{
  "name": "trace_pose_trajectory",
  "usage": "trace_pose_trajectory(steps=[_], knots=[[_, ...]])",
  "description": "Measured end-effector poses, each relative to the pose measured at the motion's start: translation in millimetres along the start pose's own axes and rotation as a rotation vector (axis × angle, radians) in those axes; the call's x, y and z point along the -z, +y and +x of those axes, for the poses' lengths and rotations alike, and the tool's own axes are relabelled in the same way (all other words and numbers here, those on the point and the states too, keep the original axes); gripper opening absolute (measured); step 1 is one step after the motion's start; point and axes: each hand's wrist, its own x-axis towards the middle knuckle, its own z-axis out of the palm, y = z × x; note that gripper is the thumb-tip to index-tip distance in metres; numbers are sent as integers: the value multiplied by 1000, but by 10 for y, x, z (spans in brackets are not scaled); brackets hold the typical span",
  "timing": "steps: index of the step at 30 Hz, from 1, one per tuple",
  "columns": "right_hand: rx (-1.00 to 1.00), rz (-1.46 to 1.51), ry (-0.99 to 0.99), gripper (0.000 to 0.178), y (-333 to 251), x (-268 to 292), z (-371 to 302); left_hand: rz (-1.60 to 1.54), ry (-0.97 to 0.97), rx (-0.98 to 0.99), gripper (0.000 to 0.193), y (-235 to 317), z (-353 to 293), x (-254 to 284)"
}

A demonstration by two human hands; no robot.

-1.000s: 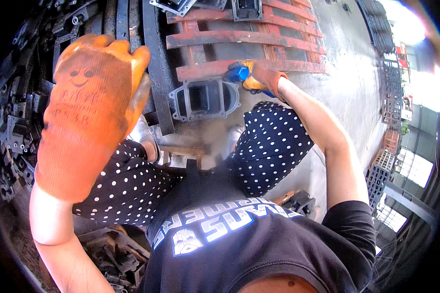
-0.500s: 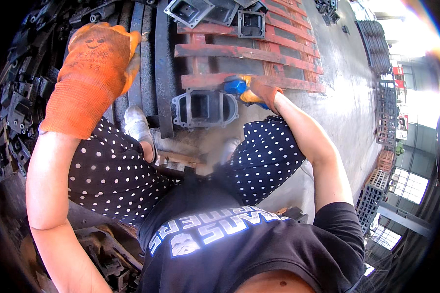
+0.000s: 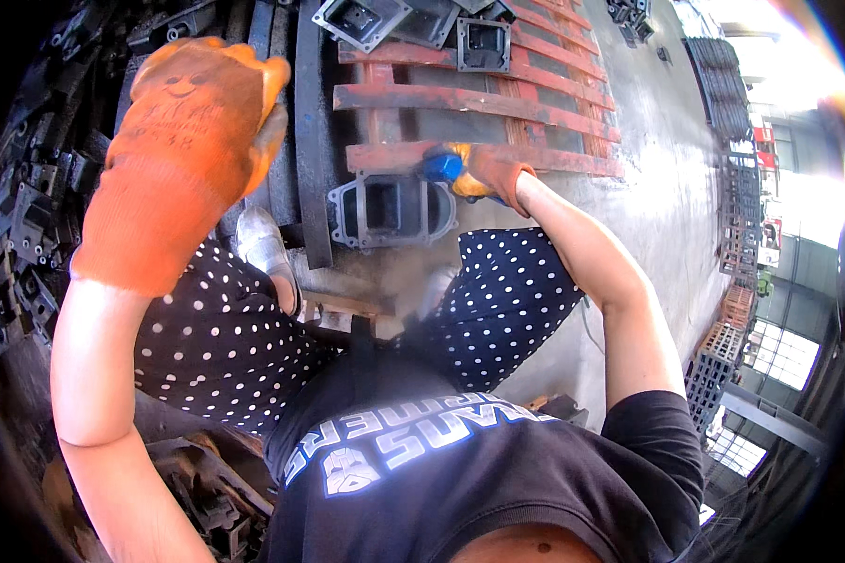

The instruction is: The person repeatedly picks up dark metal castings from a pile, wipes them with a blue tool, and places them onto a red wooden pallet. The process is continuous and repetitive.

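Observation:
In an orange work glove, my left hand (image 3: 202,122) is held high at the left, over dark metal bars. Its fingers curl toward the thumb; the palm side is hidden, so anything inside it is out of sight. My right hand (image 3: 481,175), gloved in orange and yellow, is closed around a blue handheld tool (image 3: 442,167) whose exact kind I cannot make out. Directly beside that tool lies a grey metal casting (image 3: 350,212), a flanged frame with a squarish opening, between my knees. The tool is at the casting's upper right corner; contact is unclear.
A red slatted pallet (image 3: 441,98) lies beyond the casting, with several similar castings (image 3: 483,45) on its far end. Dark metal parts (image 3: 33,220) are heaped at the left. Long metal bars (image 3: 312,141) run beside my shoe (image 3: 261,242). Grey floor (image 3: 657,169) extends rightward.
My left hand has shifted slightly right, its fingers and thumb now reaching farther over the bars. My right hand and the blue tool have moved a little to the left along the casting's corner.

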Motion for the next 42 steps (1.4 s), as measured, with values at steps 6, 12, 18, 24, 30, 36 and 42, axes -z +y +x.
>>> trace_pose_trajectory(steps=[6,12,18,24,30,36,42], knots=[[71,72,12,43,-83,156,-247,-8,64,9,21,62,86,-61],[293,114,-51,44,-433,169,-115,5,52,62,21,-31,28,33],[414,-32,-137,46,-683,15,182,31,185,-9,24,-77,-68,67],[396,-234,-137,47,-729,-8,239,27,177,-35,24,-67,-111,139],[343,-451,-109,49,-531,-31,234,-74,205,-68,21,49,113,136],[403,-301,-96,51,-677,-56,-184,0,167,-78,17,75,130,11],[625,46,-297,52,-701,-247,-628,2,-133,-64,21,163,190,275]])
